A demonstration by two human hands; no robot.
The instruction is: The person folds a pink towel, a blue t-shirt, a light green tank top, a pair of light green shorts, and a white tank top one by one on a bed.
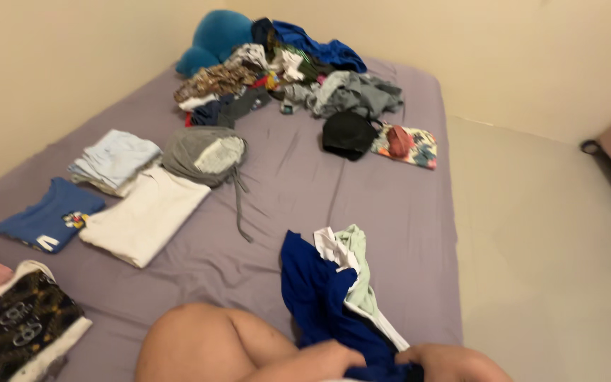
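Note:
At the bottom edge my left hand point(323, 356) and my right hand point(447, 362) both grip a dark blue garment point(316, 290) that lies crumpled on the purple bed sheet point(284, 184). A pale green and white piece of clothing point(353, 262) lies bunched against the blue garment's right side. My bare knee point(199, 343) sits just left of my left hand. Only the tops of both hands show; the fingers are partly buried in the cloth.
Folded clothes lie at the left: a white one point(146, 214), a blue printed shirt point(49, 216), a light blue stack point(114, 159), a dark patterned one point(19, 325). A grey drawstring bag point(203, 152), a black cap point(348, 133) and an unfolded clothes pile point(284, 74) lie farther back. Floor point(539, 247) at right.

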